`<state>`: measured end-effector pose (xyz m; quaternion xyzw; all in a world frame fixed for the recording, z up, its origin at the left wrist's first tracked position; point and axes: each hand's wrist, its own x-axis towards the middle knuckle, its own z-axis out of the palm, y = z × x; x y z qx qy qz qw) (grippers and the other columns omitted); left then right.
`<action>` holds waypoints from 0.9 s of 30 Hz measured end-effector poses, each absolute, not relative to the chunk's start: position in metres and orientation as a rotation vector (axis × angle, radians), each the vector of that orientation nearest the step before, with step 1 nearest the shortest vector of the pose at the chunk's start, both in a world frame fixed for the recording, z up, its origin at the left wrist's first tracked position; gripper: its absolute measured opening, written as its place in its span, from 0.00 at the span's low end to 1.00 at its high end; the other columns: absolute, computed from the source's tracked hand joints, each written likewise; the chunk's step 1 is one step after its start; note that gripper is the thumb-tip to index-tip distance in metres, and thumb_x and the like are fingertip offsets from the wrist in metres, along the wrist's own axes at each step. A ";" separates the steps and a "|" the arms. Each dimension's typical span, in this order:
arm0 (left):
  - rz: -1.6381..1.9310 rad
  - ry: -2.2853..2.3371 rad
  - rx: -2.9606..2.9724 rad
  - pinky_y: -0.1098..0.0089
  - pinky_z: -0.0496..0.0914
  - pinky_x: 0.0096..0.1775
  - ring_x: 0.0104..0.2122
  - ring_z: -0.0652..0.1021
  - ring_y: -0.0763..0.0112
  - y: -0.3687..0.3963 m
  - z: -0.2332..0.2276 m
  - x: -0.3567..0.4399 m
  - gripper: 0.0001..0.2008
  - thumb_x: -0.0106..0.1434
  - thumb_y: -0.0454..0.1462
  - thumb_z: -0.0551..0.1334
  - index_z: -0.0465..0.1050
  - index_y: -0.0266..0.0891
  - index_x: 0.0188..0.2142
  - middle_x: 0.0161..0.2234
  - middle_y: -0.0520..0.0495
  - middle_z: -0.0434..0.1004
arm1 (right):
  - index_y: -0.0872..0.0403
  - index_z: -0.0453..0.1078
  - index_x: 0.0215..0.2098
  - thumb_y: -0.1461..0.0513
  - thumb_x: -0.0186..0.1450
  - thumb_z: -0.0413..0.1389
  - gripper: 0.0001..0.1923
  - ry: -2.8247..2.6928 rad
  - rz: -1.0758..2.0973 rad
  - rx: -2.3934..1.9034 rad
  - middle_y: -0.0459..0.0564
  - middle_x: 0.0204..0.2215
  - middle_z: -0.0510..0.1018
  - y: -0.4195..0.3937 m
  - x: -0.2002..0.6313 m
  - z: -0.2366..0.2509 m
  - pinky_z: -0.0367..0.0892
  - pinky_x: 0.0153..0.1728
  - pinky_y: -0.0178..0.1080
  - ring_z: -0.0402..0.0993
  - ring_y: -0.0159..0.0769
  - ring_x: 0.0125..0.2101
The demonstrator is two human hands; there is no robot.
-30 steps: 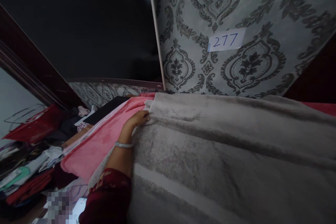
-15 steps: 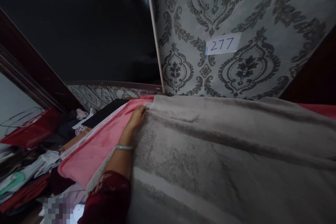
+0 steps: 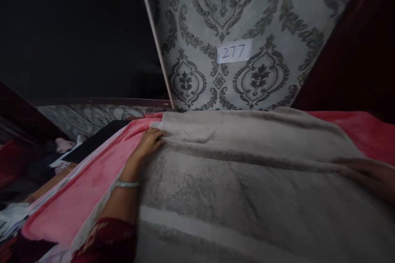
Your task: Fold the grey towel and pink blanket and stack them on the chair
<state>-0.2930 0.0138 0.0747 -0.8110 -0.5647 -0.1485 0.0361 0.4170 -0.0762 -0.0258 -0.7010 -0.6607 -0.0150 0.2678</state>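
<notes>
A soft grey blanket [image 3: 197, 189] with a pale stripe lies spread over a pink blanket [image 3: 83, 178]. My left hand [image 3: 152, 139] grips the grey blanket near its left edge, fingers curled over the cloth. At the right side my right hand [image 3: 370, 174], dim and partly smeared, has its fingers closed on the same long fold. That raised fold [image 3: 240, 155] runs between both hands. Pink cloth shows again beyond the grey blanket at the right.
A wall with dark ornamental patterns [image 3: 219, 12] bears a paper label [image 3: 235, 51] reading 277. A big dark glossy panel [image 3: 77, 37] stands at the back left. Left of the blankets are a flat black object [image 3: 97, 141] and heaped clothes [image 3: 14, 215].
My right hand has come into view at the right, on the fold. The view has swung right, so the wall and label sit further left. My left hand keeps its hold.
</notes>
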 end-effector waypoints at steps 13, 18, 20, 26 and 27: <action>-0.613 -1.642 -2.575 0.61 0.73 0.42 0.35 0.79 0.58 0.007 0.108 -0.295 0.11 0.62 0.44 0.54 0.70 0.42 0.29 0.32 0.43 0.79 | 0.50 0.78 0.30 0.48 0.58 0.50 0.19 -1.687 0.087 -1.886 0.57 0.39 0.84 -0.104 0.367 0.014 0.73 0.48 0.49 0.80 0.53 0.43; -0.717 -1.543 -2.303 0.60 0.72 0.42 0.38 0.78 0.55 -0.032 0.132 -0.305 0.13 0.66 0.44 0.48 0.67 0.43 0.32 0.34 0.40 0.77 | 0.50 0.76 0.30 0.47 0.58 0.49 0.20 -1.495 -0.104 -1.818 0.56 0.39 0.84 -0.145 0.363 0.032 0.72 0.46 0.49 0.79 0.51 0.42; -0.698 -1.528 -2.188 0.61 0.71 0.40 0.39 0.77 0.55 -0.054 0.143 -0.309 0.13 0.66 0.43 0.47 0.67 0.43 0.33 0.36 0.39 0.76 | 0.49 0.76 0.30 0.46 0.58 0.49 0.20 -1.455 -0.180 -1.769 0.54 0.38 0.84 -0.167 0.362 0.043 0.72 0.45 0.48 0.79 0.51 0.41; -0.637 -1.588 -1.865 0.65 0.60 0.29 0.33 0.74 0.60 -0.121 0.177 -0.322 0.15 0.69 0.45 0.45 0.66 0.44 0.32 0.32 0.44 0.72 | 0.48 0.75 0.33 0.46 0.61 0.46 0.21 -1.320 -0.466 -1.789 0.55 0.37 0.83 -0.246 0.346 0.089 0.71 0.39 0.45 0.79 0.49 0.39; -0.624 -1.598 -1.821 0.65 0.58 0.29 0.33 0.74 0.60 -0.131 0.185 -0.324 0.17 0.69 0.45 0.44 0.66 0.44 0.33 0.32 0.44 0.72 | 0.49 0.75 0.34 0.45 0.62 0.46 0.22 -1.316 -0.493 -1.802 0.56 0.38 0.83 -0.260 0.344 0.098 0.71 0.39 0.45 0.79 0.49 0.40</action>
